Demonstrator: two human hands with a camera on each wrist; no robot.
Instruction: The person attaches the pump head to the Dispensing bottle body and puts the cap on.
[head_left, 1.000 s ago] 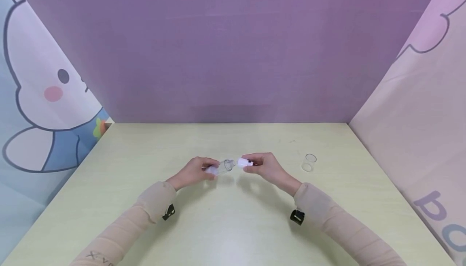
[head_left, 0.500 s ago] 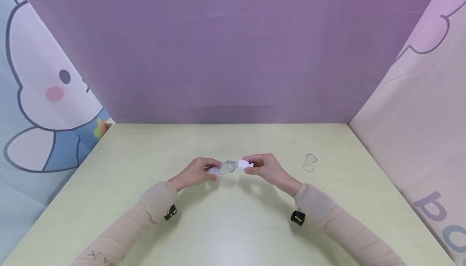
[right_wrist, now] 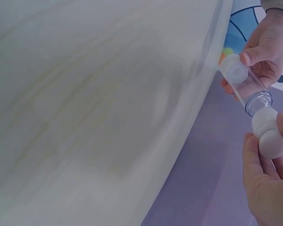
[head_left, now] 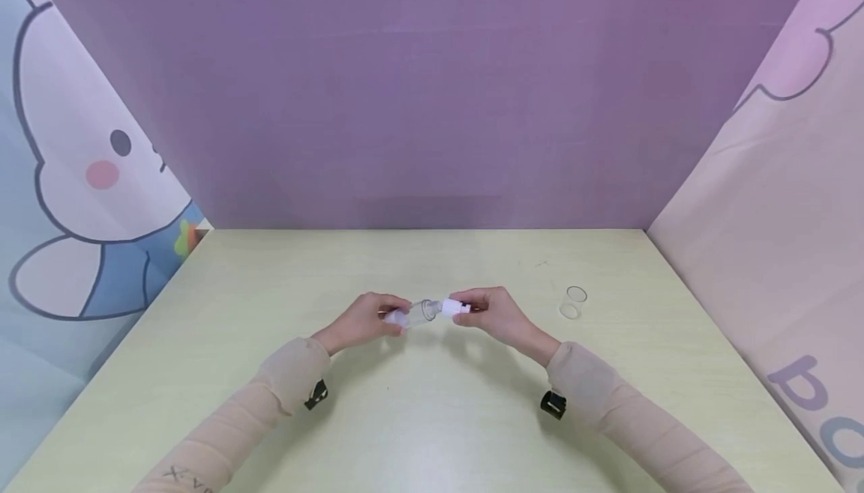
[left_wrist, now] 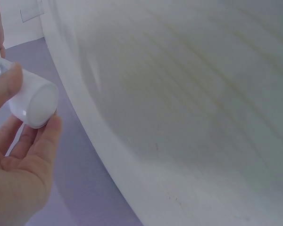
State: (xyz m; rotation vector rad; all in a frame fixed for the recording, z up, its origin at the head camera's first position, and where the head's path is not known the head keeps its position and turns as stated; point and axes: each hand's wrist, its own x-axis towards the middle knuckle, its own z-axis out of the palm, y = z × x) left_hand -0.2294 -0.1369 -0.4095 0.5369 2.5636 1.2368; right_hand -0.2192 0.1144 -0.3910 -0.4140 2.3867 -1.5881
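Head view is showing two bare hands working over one pale bench point(head_left: 432, 418), with one bottle and one white cap being held end to end between them. The left hand point(head_left: 364, 320) is grasping the bottle point(head_left: 423, 312) near its single white base; in the left wrist view its thumb is pressing from one side and its fingers point(left_wrist: 48, 139) are supporting the other. The right hand point(head_left: 496, 311) is pinching the white cap point(head_left: 452, 307), and in the right wrist view its fingers point(right_wrist: 253, 155) are curling beneath that cap while the thumb is bearing on it from the opposite side. The bottle is lying tilted in the grip, above the bench, its clear neck end pointing toward the right hand and meeting the cap; how far the neck is sitting inside, I cannot tell. One clear open cylinder point(head_left: 573, 303) is standing on the bench, well apart from both hands, beyond the right one. Two light sleeves are covering the forearms, and two black devices are showing below the cuffs, one per arm. Three panels are enclosing the bench: one purple at the back point(head_left: 432, 103), two printed at the sides.
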